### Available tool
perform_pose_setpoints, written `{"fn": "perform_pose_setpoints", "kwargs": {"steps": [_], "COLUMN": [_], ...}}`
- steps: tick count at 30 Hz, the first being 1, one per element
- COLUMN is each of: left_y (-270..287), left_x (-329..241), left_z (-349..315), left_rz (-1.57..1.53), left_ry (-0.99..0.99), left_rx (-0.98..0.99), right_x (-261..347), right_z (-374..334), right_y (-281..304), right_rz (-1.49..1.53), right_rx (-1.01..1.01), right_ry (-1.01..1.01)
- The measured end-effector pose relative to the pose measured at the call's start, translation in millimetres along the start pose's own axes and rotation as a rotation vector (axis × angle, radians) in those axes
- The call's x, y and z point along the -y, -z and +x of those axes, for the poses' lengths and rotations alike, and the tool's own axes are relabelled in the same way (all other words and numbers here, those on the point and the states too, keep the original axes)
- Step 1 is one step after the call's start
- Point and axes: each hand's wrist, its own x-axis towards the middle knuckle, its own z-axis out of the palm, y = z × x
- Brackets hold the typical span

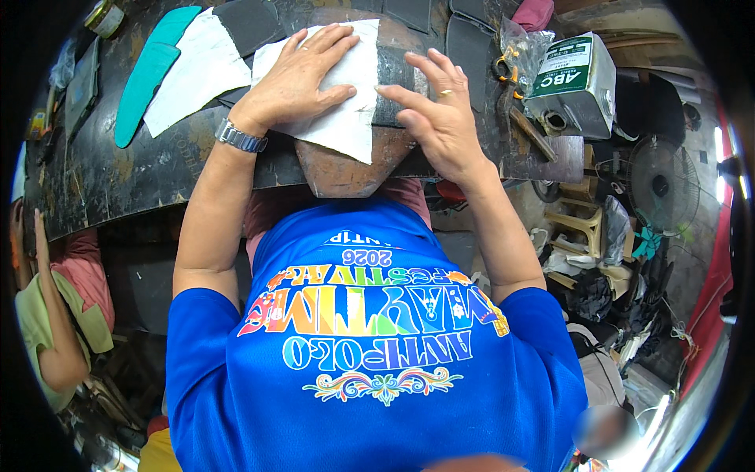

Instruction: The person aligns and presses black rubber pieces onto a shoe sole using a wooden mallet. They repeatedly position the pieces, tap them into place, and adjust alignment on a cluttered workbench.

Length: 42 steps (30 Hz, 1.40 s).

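My left hand (303,79) lies flat, fingers extended, on a white sheet (358,138) with a slanted lower edge. The sheet rests over a worn brown board (338,169) that juts past the table's near edge. My right hand (444,114) is just right of the sheet, its fingers apart and nothing visible in them. Its index fingertip points at the sheet's right edge; whether it touches is unclear. Beneath and beside that hand is a dark grey piece (391,86) on the board.
On the dark table (102,177) are teal curved pieces (145,90), another white sheet (193,79) and black flat pieces (248,27). Orange-handled scissors (506,72), a green-labelled metal can (578,86) and a wooden-handled tool (533,135) lie right. A co-worker's arm (55,315) shows at left.
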Motion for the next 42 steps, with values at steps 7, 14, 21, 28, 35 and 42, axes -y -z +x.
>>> {"fn": "perform_pose_setpoints", "kwargs": {"steps": [7, 14, 21, 28, 35, 42], "left_y": [1.8, 4.1, 4.1, 4.6, 4.3, 1.0], "left_x": [0.5, -1.5, 0.1, -0.7, 0.4, 2.6], "left_z": [0.6, 1.6, 2.1, 1.7, 2.4, 3.0], "left_rz": [-0.013, -0.019, -0.033, -0.047, -0.036, -0.041], "left_ry": [-0.013, -0.009, 0.004, 0.002, -0.019, -0.019], "left_rx": [0.001, 0.009, 0.047, 0.034, 0.007, 0.006], "right_x": [5.0, -11.7, -22.7, -27.3, -16.0, 10.7], "right_z": [-7.2, 10.5, 44.5, 43.1, 11.0, -11.7], "right_y": [-4.9, 4.4, -28.1, -28.6, -4.9, 12.6], "right_rz": [0.029, 0.202, -0.359, -0.440, -0.375, -0.208], "right_rx": [0.252, 0.061, 0.098, 0.121, 0.199, 0.282], "right_ry": [0.033, -0.066, -0.078, -0.015, 0.106, 0.165]}}
